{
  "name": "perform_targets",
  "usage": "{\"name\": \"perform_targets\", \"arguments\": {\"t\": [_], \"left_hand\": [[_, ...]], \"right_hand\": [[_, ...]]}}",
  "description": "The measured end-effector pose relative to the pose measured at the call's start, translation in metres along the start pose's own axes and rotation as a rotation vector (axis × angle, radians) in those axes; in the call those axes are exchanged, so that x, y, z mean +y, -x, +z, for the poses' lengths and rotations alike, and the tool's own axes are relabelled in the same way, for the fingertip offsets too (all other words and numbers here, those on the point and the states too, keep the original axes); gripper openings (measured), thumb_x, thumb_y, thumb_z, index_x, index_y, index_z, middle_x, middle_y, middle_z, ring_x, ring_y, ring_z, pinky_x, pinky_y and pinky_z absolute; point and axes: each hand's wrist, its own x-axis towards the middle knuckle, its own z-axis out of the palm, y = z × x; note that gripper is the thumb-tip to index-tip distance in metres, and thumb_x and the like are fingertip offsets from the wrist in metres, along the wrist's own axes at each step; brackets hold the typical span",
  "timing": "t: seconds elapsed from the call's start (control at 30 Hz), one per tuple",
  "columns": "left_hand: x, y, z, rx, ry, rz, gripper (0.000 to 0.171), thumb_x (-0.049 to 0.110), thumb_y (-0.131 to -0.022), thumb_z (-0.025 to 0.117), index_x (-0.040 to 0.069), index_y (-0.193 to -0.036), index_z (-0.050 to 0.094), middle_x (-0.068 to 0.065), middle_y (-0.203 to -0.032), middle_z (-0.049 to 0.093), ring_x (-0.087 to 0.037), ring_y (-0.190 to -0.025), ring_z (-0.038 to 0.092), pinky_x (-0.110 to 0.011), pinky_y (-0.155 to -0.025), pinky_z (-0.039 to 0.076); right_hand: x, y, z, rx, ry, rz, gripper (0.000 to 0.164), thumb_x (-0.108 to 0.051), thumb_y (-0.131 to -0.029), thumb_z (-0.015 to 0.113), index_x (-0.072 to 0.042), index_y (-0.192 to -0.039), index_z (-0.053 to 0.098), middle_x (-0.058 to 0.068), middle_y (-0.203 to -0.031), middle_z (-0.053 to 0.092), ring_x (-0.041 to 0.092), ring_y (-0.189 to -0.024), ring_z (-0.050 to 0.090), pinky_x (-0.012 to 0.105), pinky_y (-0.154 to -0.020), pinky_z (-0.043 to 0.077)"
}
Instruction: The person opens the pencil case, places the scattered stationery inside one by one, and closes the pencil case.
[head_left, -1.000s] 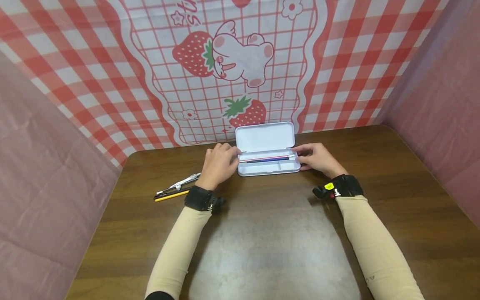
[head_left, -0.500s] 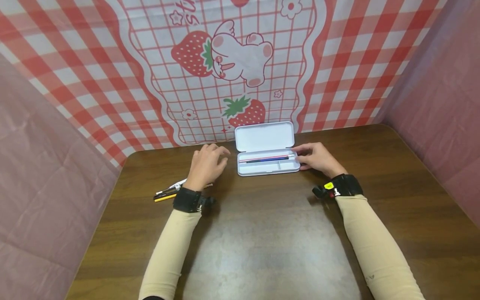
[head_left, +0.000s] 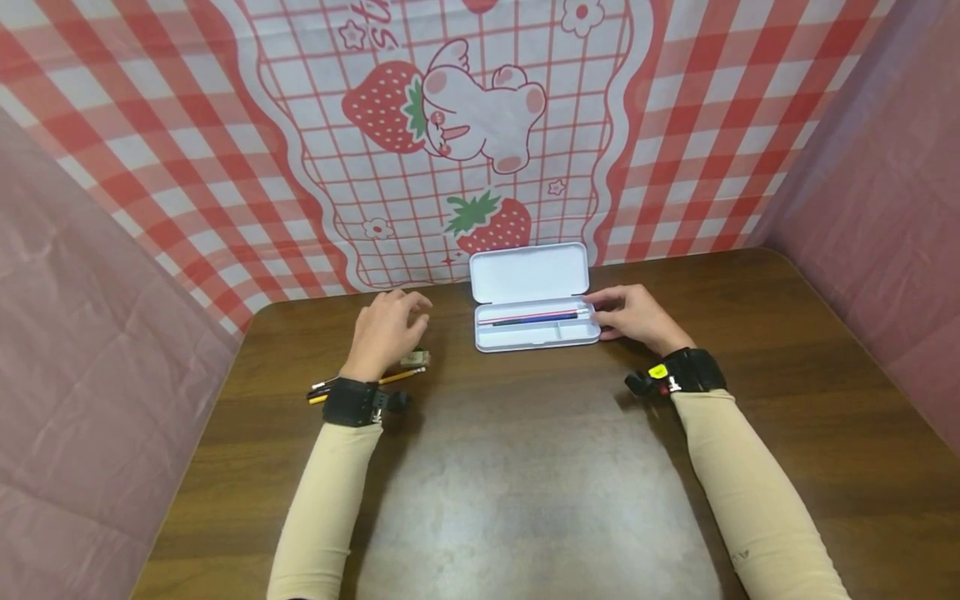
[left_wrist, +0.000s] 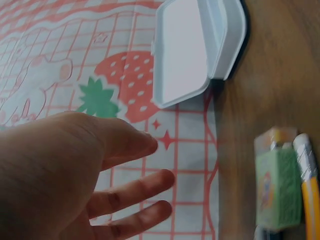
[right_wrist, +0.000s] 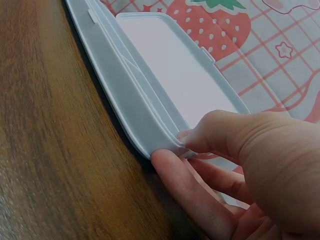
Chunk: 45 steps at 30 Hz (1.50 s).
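Observation:
A white pencil case [head_left: 529, 275] stands with its lid raised at the back of the table. Slim red and blue-black writing tools [head_left: 536, 317] lie in its rear compartment. My right hand [head_left: 636, 318] holds the case's right end, thumb over the rim and fingers against the outer wall in the right wrist view. Left of the case, my left hand [head_left: 384, 333] hovers with loosely bent fingers and nothing between them. Below it lie a yellow pencil [head_left: 405, 377] and a small block in a green sleeve [left_wrist: 278, 185], probably an eraser. My wrist partly hides the other tools there.
The brown wooden table [head_left: 540, 467] meets a red-and-white checked cloth [head_left: 697, 125] with strawberry prints right behind the case. Pink cloth walls [head_left: 97, 350] rise at the left and right sides.
My left hand has let go of the case's left end and moved left, over the loose tools, uncovering the eraser-like block and pencil end. My right hand stays on the case.

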Motion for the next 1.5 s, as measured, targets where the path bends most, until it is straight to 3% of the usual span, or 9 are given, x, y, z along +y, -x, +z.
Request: {"name": "perform_targets", "arguments": {"t": [0.3, 0.63, 0.83, 0.97, 1.1, 1.3, 1.5], "left_hand": [[-0.016, 0.003, -0.012, -0.042, 0.038, -0.054, 0.025, 0.026, -0.094, 0.065, 0.014, -0.116, 0.072, -0.010, -0.107, 0.074, -0.027, -0.091, 0.067, -0.049, -0.074, 0.055], [-0.033, 0.005, -0.021, -0.112, 0.104, -0.097, 0.027, 0.027, -0.095, 0.065, 0.016, -0.119, 0.071, -0.008, -0.107, 0.074, -0.026, -0.098, 0.066, -0.050, -0.080, 0.054], [-0.045, 0.012, -0.032, -0.234, 0.168, -0.123, 0.029, 0.021, -0.096, 0.063, 0.012, -0.123, 0.067, -0.011, -0.112, 0.071, -0.029, -0.103, 0.065, -0.054, -0.086, 0.053], [-0.053, 0.016, -0.039, -0.325, 0.197, -0.125, 0.031, 0.016, -0.096, 0.061, 0.008, -0.126, 0.065, -0.014, -0.109, 0.069, -0.030, -0.100, 0.063, -0.050, -0.086, 0.052], [-0.058, 0.020, -0.043, -0.375, 0.202, -0.145, 0.032, 0.013, -0.095, 0.062, 0.005, -0.126, 0.063, -0.016, -0.106, 0.068, -0.030, -0.095, 0.062, -0.046, -0.082, 0.052], [-0.064, 0.023, -0.043, -0.465, 0.212, -0.225, 0.035, 0.008, -0.093, 0.063, 0.005, -0.127, 0.061, -0.019, -0.105, 0.064, -0.029, -0.088, 0.060, -0.039, -0.073, 0.051], [-0.070, 0.023, -0.038, -0.540, 0.209, -0.253, 0.032, 0.001, -0.089, 0.066, 0.009, -0.120, 0.064, -0.022, -0.110, 0.065, -0.032, -0.093, 0.061, -0.039, -0.074, 0.051]], "right_hand": [[-0.003, 0.002, -0.001, -0.003, 0.004, -0.001, 0.038, -0.007, -0.092, 0.069, -0.004, -0.130, 0.066, 0.024, -0.130, 0.058, 0.027, -0.087, 0.064, 0.024, -0.064, 0.062], [-0.005, 0.003, -0.001, -0.013, 0.009, 0.007, 0.039, -0.009, -0.093, 0.068, -0.005, -0.132, 0.065, 0.024, -0.132, 0.057, 0.029, -0.089, 0.063, 0.023, -0.065, 0.062], [-0.004, 0.002, -0.001, -0.009, 0.015, -0.001, 0.039, -0.008, -0.093, 0.068, -0.005, -0.131, 0.065, 0.023, -0.131, 0.057, 0.027, -0.087, 0.064, 0.023, -0.065, 0.062], [-0.003, 0.002, -0.001, -0.001, 0.019, 0.003, 0.039, -0.008, -0.092, 0.068, -0.006, -0.131, 0.065, 0.021, -0.131, 0.057, 0.027, -0.085, 0.064, 0.023, -0.064, 0.062], [-0.003, 0.002, -0.001, -0.005, 0.015, -0.002, 0.039, -0.008, -0.092, 0.068, -0.005, -0.131, 0.065, 0.022, -0.131, 0.057, 0.026, -0.084, 0.064, 0.024, -0.064, 0.062], [-0.002, 0.002, -0.001, -0.001, 0.015, -0.001, 0.039, -0.008, -0.092, 0.068, -0.005, -0.131, 0.065, 0.023, -0.131, 0.057, 0.025, -0.083, 0.064, 0.023, -0.064, 0.062], [-0.002, 0.002, -0.001, -0.009, 0.016, 0.001, 0.039, -0.008, -0.093, 0.068, -0.006, -0.132, 0.064, 0.021, -0.132, 0.057, 0.027, -0.084, 0.064, 0.024, -0.064, 0.062]]}}
